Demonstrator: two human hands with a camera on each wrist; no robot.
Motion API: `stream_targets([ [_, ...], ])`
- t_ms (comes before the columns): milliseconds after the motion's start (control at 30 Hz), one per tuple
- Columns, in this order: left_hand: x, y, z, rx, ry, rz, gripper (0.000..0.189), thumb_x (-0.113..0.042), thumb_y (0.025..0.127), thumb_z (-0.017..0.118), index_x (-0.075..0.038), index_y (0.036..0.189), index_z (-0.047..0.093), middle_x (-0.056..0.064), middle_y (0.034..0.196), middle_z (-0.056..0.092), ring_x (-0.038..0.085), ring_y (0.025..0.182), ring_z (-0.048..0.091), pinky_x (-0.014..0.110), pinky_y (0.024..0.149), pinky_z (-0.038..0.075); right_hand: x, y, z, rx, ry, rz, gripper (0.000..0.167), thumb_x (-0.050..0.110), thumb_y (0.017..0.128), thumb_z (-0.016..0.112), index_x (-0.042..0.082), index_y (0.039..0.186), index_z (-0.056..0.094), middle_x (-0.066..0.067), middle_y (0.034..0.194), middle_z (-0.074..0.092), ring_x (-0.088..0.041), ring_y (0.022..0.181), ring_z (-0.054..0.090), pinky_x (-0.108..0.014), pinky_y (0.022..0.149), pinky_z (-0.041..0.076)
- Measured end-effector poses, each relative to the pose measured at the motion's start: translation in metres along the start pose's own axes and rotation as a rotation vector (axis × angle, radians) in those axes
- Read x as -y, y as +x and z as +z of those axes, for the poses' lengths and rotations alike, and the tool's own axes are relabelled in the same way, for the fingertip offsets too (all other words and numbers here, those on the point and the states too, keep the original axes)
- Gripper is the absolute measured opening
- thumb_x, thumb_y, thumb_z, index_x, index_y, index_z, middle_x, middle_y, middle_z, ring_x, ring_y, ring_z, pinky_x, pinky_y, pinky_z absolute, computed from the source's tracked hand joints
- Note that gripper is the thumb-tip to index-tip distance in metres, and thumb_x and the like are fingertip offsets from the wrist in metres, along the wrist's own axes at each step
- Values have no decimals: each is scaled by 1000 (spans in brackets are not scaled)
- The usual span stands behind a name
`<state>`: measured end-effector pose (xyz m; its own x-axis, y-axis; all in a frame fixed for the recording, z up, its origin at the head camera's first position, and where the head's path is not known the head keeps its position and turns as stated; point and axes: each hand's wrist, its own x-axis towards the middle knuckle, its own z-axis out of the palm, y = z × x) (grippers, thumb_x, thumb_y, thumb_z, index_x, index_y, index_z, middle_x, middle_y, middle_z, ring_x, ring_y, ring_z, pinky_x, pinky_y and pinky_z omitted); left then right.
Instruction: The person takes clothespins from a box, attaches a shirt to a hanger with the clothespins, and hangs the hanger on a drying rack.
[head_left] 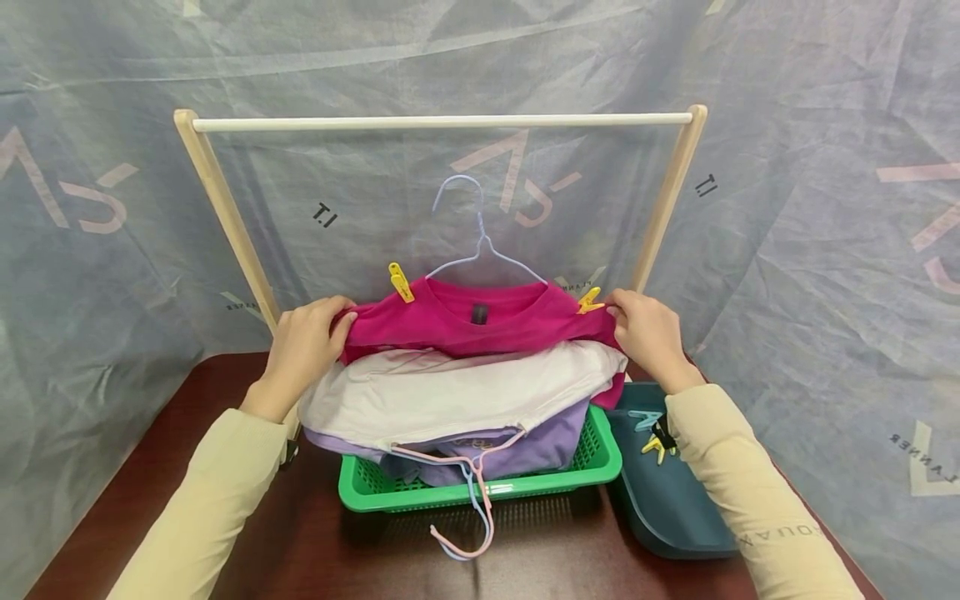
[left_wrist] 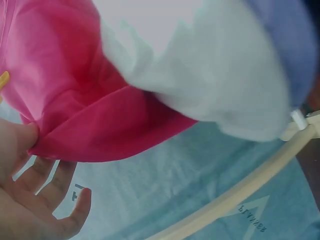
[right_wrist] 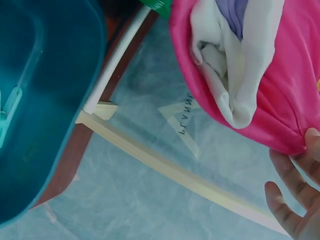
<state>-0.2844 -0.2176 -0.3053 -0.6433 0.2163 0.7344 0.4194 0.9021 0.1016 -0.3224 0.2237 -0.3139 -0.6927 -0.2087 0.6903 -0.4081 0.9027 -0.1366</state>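
A magenta shirt [head_left: 480,315] is on a pale purple wire hanger [head_left: 480,237], whose hook points up below the rack's bar. Yellow clothespins [head_left: 401,283] clip it at both shoulders. My left hand [head_left: 306,348] pinches the sleeve at the left between thumb and fingers, as the left wrist view also shows. On the other side my right hand [head_left: 651,333] pinches the right sleeve end. In front of the magenta shirt lie a white garment [head_left: 465,392] and a purple garment [head_left: 555,442], over a green basket [head_left: 600,467]. Pink and blue hanger hooks [head_left: 480,508] stick out toward me.
A wooden rack with a white bar [head_left: 442,122] stands behind the clothes. To the right, a dark teal tray [head_left: 682,517] holds a blue clothespin [head_left: 645,420] and a yellow clothespin [head_left: 660,448]. Everything is on a dark red-brown table [head_left: 225,400], with grey sheeting around it.
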Motion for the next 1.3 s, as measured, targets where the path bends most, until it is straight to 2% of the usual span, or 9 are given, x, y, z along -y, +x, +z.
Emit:
stream_targets([
  [400, -8, 41, -10, 56, 2, -21, 15, -18, 89, 56, -8, 95, 65, 12, 89, 69, 31, 71, 63, 47, 59, 46, -8, 22, -25, -39, 11, 75, 11, 11, 87, 54, 10, 89, 65, -12, 82, 68, -33, 66, 59, -47, 50, 43],
  [567, -14, 59, -11, 82, -17, -56, 15, -19, 90, 55, -9, 96, 65, 11, 88, 68, 29, 68, 61, 45, 57, 45, -10, 27, -37, -57, 4, 105, 13, 11, 88, 53, 9, 89, 66, -14, 82, 68, -34, 66, 59, -48, 51, 42],
  [800, -25, 86, -13, 100, -31, -86, 18, -21, 91, 53, -10, 99, 65, 12, 90, 68, 29, 72, 62, 44, 59, 45, -13, 31, -55, -92, -1, 147, 14, 11, 89, 51, 8, 89, 65, -15, 81, 67, -36, 66, 57, -50, 49, 39],
  [1000, -35, 108, -17, 98, -14, -90, 21, -23, 92, 51, -9, 101, 65, 12, 91, 68, 31, 76, 62, 46, 62, 46, -15, 33, -68, -131, 12, 178, 19, 11, 89, 48, 7, 90, 67, -16, 81, 66, -36, 68, 58, -52, 54, 39],
  [1300, -49, 134, -22, 133, -25, -142, 24, -24, 93, 48, -10, 106, 63, 12, 98, 67, 33, 86, 60, 51, 74, 41, -20, 32, -84, -174, 3, 222, 21, 12, 87, 48, 8, 88, 69, -14, 78, 68, -32, 63, 56, -42, 52, 35],
])
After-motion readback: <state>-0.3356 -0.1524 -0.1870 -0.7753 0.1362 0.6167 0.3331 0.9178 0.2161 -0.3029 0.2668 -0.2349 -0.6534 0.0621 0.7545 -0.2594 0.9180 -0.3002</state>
